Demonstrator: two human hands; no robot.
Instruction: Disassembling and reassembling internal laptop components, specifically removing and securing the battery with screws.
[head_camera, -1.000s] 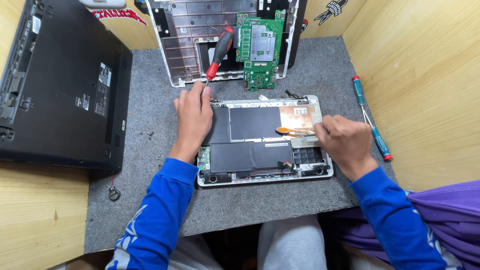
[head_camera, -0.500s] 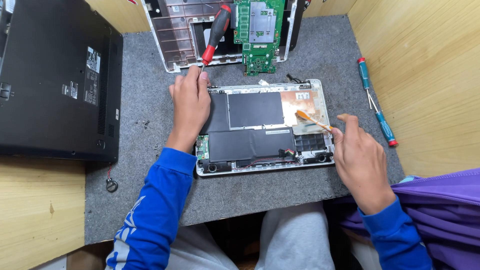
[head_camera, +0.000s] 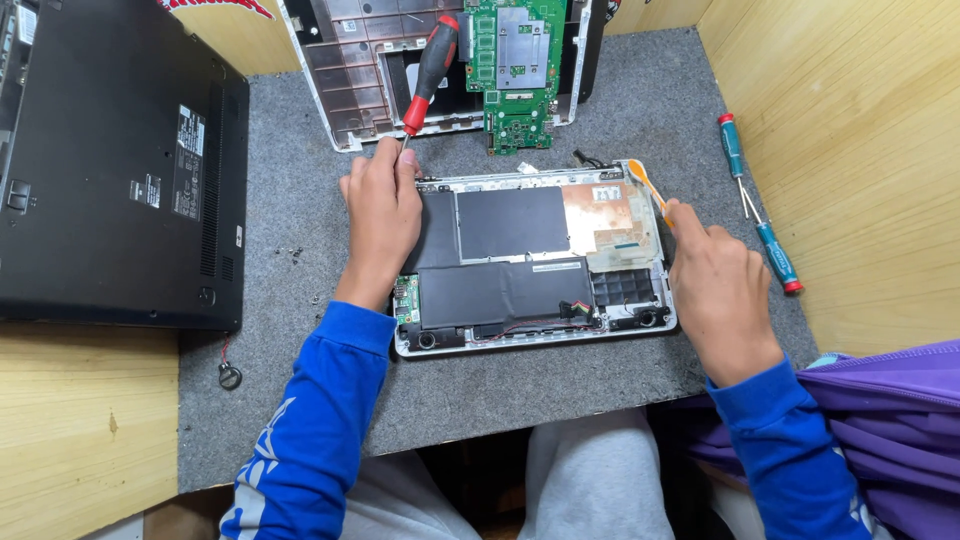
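We work w/ both hands on the opened laptop base (head_camera: 530, 265), which lies on the grey mat (head_camera: 300, 400) of the table, between our two hands. Left hand (head_camera: 383, 215) rests flat on the base's left end, fingers curled round the shaft of a red-and-black screwdriver (head_camera: 430, 70) whose handle sticks up beyond the knuckles. Right hand (head_camera: 718, 290) is clenched on an orange pry tool (head_camera: 648, 188), its tip at the base's far right corner, just ahead of that hand.

To do this well, we judge: keep the left hand pressing so the base doesn't slide, keep the pry tip shallow at the edge, lever gently, and stay off the copper-coloured plate (head_camera: 608, 222) and thin cables nr the corner.

The base: silver rim, black battery panels across the middle, small speaker grilles along the near edge, a bit of green board showing by the left wrist.

Beyond the left hand: another grey casing (head_camera: 350, 70) w/ a green circuit board (head_camera: 515, 60) on it. Left of the left hand: a closed black laptop (head_camera: 110, 170), and a coin cell (head_camera: 230, 376) nr the left sleeve. Right of the right hand: two teal-handled screwdrivers (head_camera: 775, 255).
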